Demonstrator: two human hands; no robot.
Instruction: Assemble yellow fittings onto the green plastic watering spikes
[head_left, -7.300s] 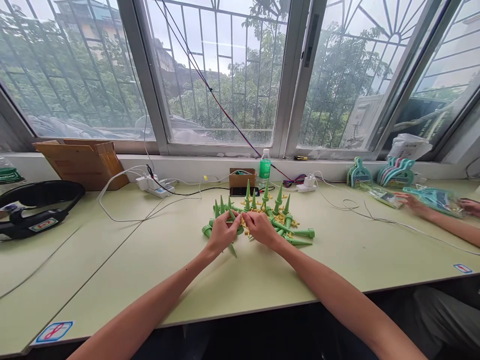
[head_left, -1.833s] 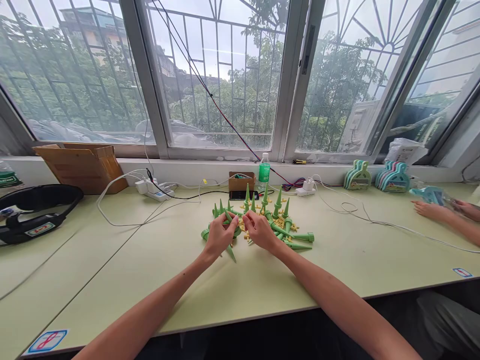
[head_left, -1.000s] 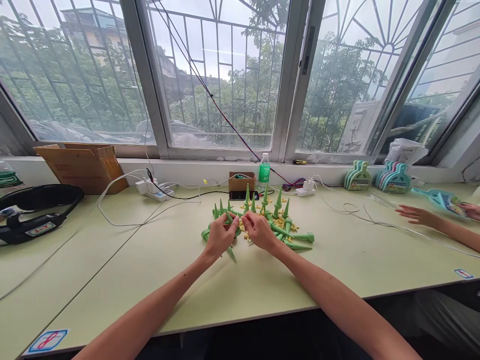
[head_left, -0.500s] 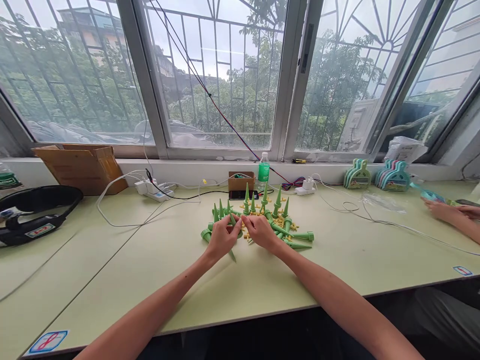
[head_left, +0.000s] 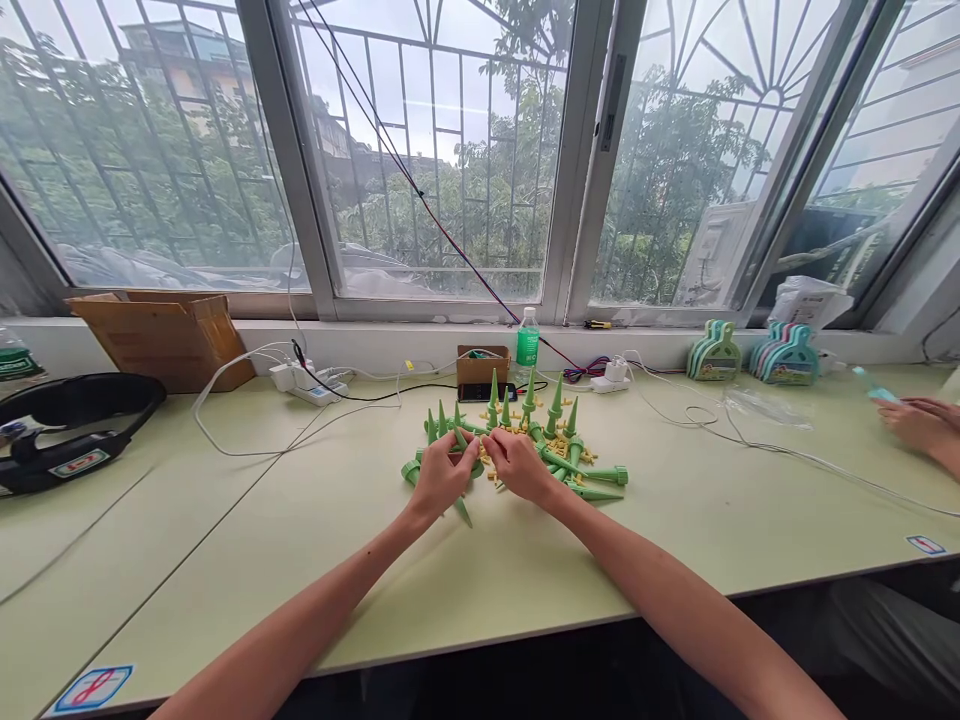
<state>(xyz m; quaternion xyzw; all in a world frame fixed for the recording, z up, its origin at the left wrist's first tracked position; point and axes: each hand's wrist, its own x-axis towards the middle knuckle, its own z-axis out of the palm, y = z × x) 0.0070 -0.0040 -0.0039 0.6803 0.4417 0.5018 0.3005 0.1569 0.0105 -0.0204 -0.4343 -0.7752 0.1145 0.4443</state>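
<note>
A heap of green plastic cone spikes (head_left: pixel 559 440) lies mid-table, some standing upright, some lying flat, with small yellow pieces (head_left: pixel 561 447) scattered among them. My left hand (head_left: pixel 441 478) is closed around a green spike whose tip pokes out below the hand, toward me. My right hand (head_left: pixel 517 467) is pinched shut right beside it, fingertips meeting the left hand's; what it pinches is too small to make out.
A light green table (head_left: pixel 300 540) runs under the windows. Cardboard box (head_left: pixel 169 333), power strip (head_left: pixel 307 380) with cables, small brown box (head_left: pixel 484 365) and green bottle (head_left: pixel 528 340) stand behind. A black headset (head_left: pixel 67 425) lies left. Another person's hands (head_left: pixel 919 425) work at right by teal packs (head_left: pixel 787 353).
My hands stay together over the spike heap with small finger shifts. The other person's hands have drawn back to the right, and the teal pack they handled has moved toward the frame edge.
</note>
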